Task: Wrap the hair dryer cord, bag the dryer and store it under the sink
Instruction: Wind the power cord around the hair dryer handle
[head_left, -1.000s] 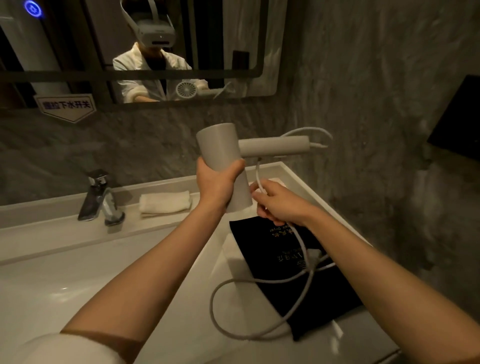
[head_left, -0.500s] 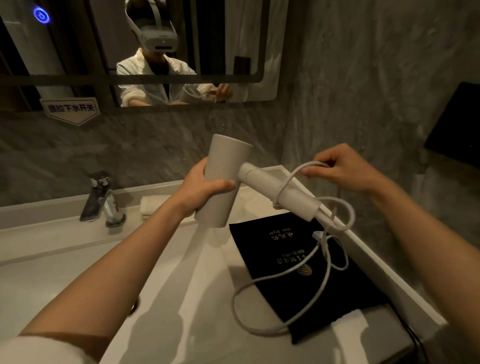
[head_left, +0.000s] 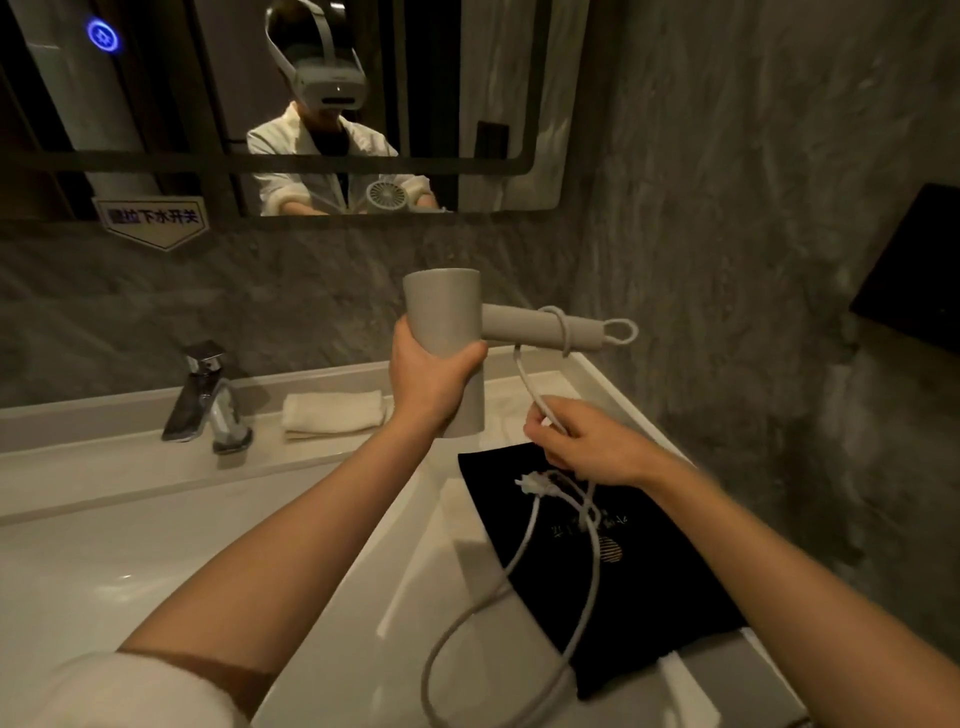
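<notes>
My left hand grips the barrel of a pale grey hair dryer, held upright above the counter with its handle pointing right. The white cord is looped once around the handle near its end. From there it drops to my right hand, which pinches it below the handle. The rest of the cord hangs in a large loop down to the counter. A black drawstring bag with gold lettering lies flat on the counter under my right hand.
A white basin fills the lower left, with a chrome tap behind it and a folded white towel on the ledge. A grey stone wall stands close on the right. A mirror hangs above.
My right hand carried the cord up over the handle and came back down, leaving one turn around it. The dryer handle has levelled to horizontal.
</notes>
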